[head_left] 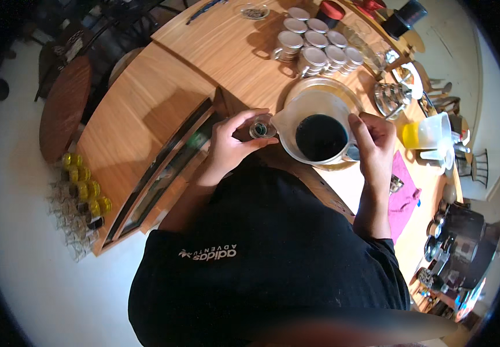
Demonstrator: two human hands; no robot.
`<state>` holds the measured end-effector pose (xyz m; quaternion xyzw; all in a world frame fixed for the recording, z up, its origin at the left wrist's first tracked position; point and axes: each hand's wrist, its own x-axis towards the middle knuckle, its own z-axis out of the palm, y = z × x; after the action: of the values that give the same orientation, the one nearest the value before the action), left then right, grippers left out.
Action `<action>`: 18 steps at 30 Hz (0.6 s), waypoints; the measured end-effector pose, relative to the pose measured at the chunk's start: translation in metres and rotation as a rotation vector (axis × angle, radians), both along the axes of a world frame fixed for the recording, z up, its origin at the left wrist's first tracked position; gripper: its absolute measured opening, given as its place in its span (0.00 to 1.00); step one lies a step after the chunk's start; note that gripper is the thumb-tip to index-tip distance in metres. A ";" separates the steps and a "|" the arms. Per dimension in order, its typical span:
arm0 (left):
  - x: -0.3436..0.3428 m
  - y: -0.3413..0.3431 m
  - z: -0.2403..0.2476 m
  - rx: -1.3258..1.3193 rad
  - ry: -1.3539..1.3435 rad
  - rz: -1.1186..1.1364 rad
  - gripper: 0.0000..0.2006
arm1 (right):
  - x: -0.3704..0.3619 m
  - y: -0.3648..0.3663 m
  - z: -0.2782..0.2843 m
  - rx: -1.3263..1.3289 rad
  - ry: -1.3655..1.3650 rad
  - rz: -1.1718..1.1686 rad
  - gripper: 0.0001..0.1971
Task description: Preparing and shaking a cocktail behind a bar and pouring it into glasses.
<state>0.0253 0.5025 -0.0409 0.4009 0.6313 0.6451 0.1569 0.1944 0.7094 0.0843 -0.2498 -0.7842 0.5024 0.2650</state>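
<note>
I look down past my black shirt (273, 248) at both my hands over a wooden table (215, 52). My left hand (233, 141) is partly curled, thumb and fingers closing around the sides of a small clear glass (261, 128). My right hand (377, 134) is bent around the right side of a translucent white pitcher (294, 118), gripping it with the thumb up at the rim. Dark liquid (321, 137) lies inside the pitcher, which is in front of me, its spout pointing left, right beside the small glass; whether they touch I cannot tell. A round tray (319, 84) shows behind and below the pitcher. Beyond it stands a cluster of lidded mugs (316, 39). To the right are a pink cloth (400, 202) and a clear jug with yellow liquid (435, 132).
</note>
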 end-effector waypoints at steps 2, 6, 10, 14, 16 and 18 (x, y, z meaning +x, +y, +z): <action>0.001 0.010 0.001 0.027 0.004 -0.037 0.27 | 0.000 0.001 0.011 0.049 -0.092 0.048 0.20; -0.002 0.022 0.004 0.013 0.024 -0.140 0.28 | 0.004 0.005 0.025 0.176 -0.249 -0.005 0.18; -0.002 0.032 0.013 -0.013 0.017 -0.187 0.28 | 0.006 0.000 0.040 0.229 -0.281 -0.018 0.17; -0.004 0.041 0.010 -0.034 -0.082 -0.273 0.29 | 0.010 0.000 0.045 0.256 -0.297 -0.056 0.17; -0.006 0.046 0.017 -0.056 -0.072 -0.307 0.29 | 0.013 0.000 0.047 0.278 -0.325 -0.091 0.17; -0.005 0.051 0.019 -0.076 -0.065 -0.333 0.29 | 0.016 0.000 0.052 0.264 -0.354 -0.103 0.18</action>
<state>0.0204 0.5531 -0.0221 0.4725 0.5748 0.5985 0.2970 0.2107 0.7092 0.1364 -0.3370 -0.8635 0.3296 0.1792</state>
